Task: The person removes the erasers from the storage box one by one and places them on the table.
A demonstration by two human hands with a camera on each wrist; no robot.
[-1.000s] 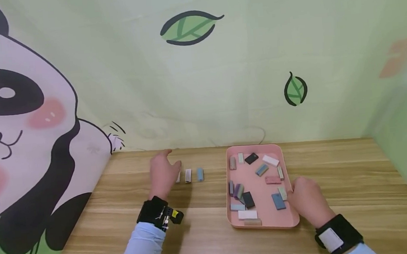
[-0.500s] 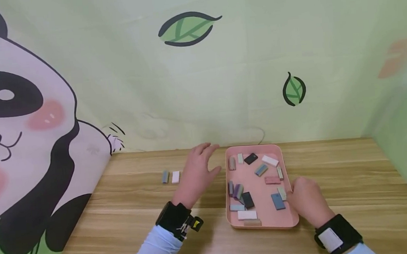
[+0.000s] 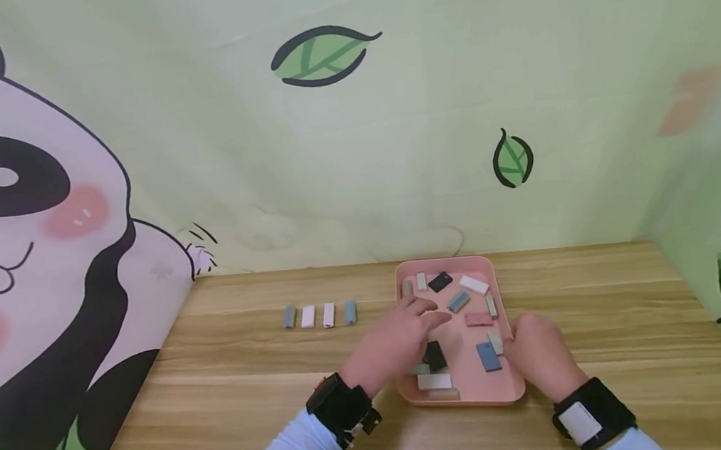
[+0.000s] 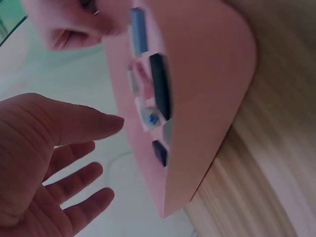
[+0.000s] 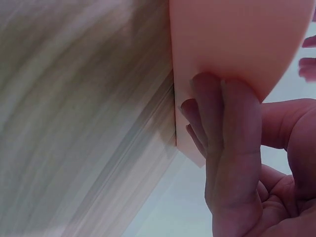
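Observation:
A pink tray (image 3: 466,348) holds several small rectangular blocks in white, black, blue, grey and pink. My left hand (image 3: 390,344) is over the tray's left side with nothing in its grasp; in the left wrist view its thumb and fingers (image 4: 81,185) are spread apart above the rim. Some blocks beneath that hand are hidden. My right hand (image 3: 539,352) grips the tray's right edge. In the right wrist view, its fingers (image 5: 242,138) press the outer wall and the thumb reaches over the rim. Near the right thumb lie a blue block (image 3: 488,357) and a pale block (image 3: 496,342).
Left of the tray, a short row of blocks stands spaced out on the wooden table (image 3: 239,378): a grey-blue block (image 3: 288,317), two white ones, and a blue block (image 3: 350,311). Behind the table hangs a printed cloth (image 3: 354,147) with a panda and leaves.
My left hand has moved right, from the row of blocks to above the tray, uncovering the whole row. The right hand has kept its grip on the tray's edge.

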